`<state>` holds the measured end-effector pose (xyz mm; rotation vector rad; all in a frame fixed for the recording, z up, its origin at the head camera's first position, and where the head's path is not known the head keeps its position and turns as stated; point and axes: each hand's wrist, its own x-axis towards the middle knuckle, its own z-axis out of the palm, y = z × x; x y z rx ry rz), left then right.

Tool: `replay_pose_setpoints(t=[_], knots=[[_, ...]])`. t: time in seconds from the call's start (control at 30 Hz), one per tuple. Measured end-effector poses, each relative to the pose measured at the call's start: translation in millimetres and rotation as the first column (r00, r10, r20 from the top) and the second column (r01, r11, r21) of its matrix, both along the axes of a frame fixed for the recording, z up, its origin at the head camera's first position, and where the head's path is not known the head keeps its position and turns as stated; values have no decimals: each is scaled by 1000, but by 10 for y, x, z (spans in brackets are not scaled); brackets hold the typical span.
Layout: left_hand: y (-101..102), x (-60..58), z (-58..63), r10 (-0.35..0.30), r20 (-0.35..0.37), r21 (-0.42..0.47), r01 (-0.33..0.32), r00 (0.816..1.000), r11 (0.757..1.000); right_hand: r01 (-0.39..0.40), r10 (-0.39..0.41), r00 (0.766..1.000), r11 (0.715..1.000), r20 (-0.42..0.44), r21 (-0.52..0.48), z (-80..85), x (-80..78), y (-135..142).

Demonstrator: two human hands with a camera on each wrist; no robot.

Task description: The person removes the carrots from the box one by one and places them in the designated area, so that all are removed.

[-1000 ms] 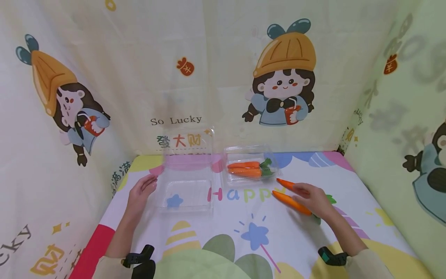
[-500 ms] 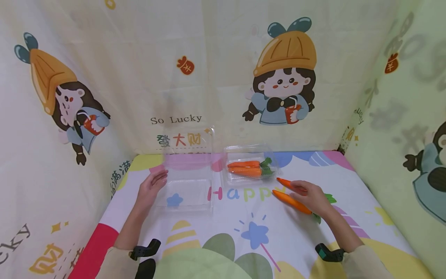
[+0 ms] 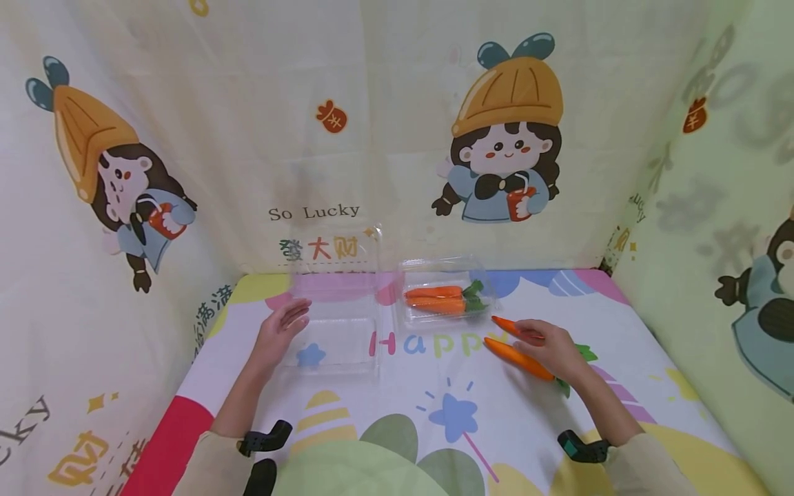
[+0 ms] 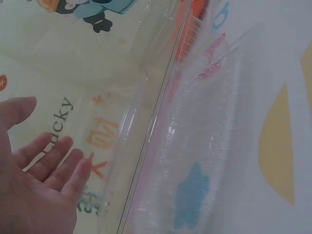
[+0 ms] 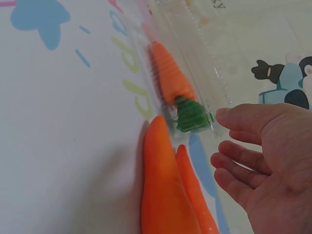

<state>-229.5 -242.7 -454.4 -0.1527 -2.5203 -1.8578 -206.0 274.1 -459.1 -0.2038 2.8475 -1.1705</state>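
My left hand [image 3: 280, 334] hovers at the left side of a clear plastic box [image 3: 335, 373]. The box is open, its lid raised at the back, and nothing shows inside. In the left wrist view the fingers of that hand [image 4: 46, 183] are loosely extended and hold nothing. Over two loose carrots, my right hand [image 3: 552, 350] is held with relaxed fingers; in the right wrist view the hand [image 5: 278, 161] appears apart from them. The nearer carrot [image 3: 520, 359] and the farther carrot [image 3: 506, 326] lie side by side, partly hidden by the hand.
A second clear plastic box [image 3: 406, 318], its lid apparently down, stands at the back with carrots [image 3: 437, 303] inside. Printed cloth walls [image 3: 397, 138] enclose the table on the back and both sides. The patterned tablecloth [image 3: 428, 393] stretches in front of the boxes.
My left hand has moved right, from beside the open box to over its left edge. The right hand has hardly shifted, and the carrots and boxes stay in place.
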Motion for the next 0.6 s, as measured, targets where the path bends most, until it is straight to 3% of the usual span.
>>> replay_pose_setpoints(t=[0.17, 0.6], knots=[[39, -8, 3, -21, -37, -14, 20, 999, 1000, 8, -8, 1000, 1000, 4, 7, 11, -5, -19], [129, -55, 34, -49, -44, -27, 48, 998, 998, 17, -17, 1000, 1000, 13, -16, -21, -42, -38]])
